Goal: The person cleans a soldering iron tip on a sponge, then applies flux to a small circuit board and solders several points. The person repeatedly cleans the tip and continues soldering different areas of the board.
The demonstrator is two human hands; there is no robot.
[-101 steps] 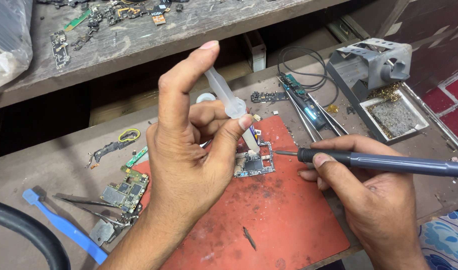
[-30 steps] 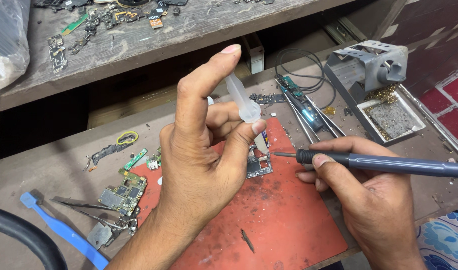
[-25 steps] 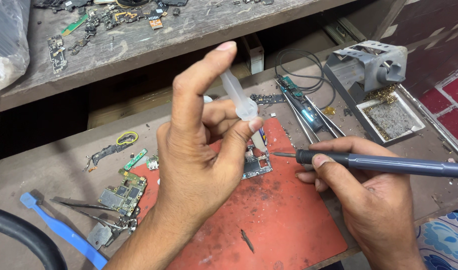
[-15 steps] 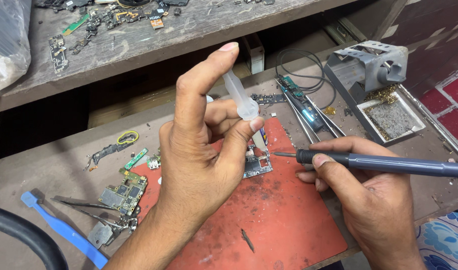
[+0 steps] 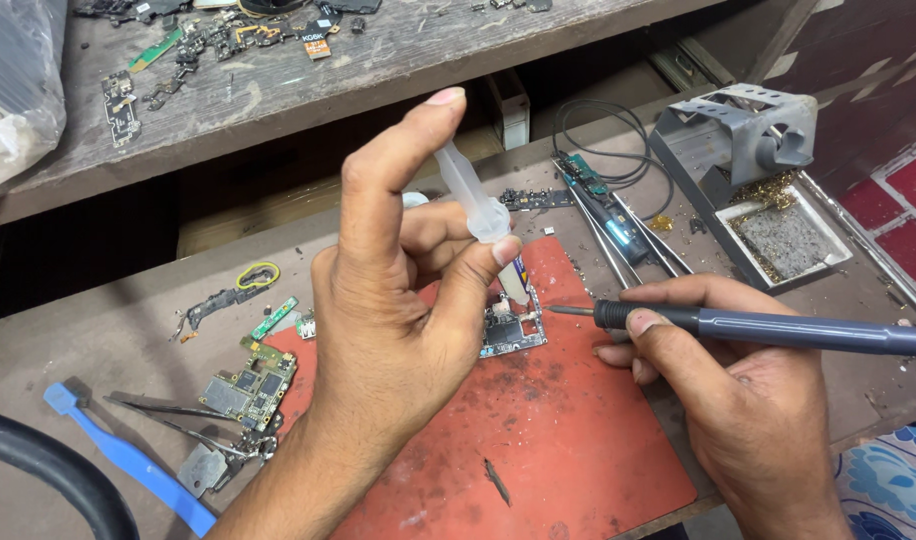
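My left hand holds a clear plastic syringe tilted downward, thumb on its plunger, its nozzle over a small circuit board lying on a red work mat. My right hand grips a dark blue soldering iron like a pen. The iron's metal tip points left, just right of the board. The left palm hides part of the board and mat.
A grey soldering iron stand with a sponge tray sits at the back right. Tweezers and a black cable lie behind the mat. More circuit boards, a blue pry tool and metal tweezers are left. A wooden shelf holds parts.
The left hand has shifted slightly with the syringe, staying over the board. The right hand and soldering iron have hardly moved.
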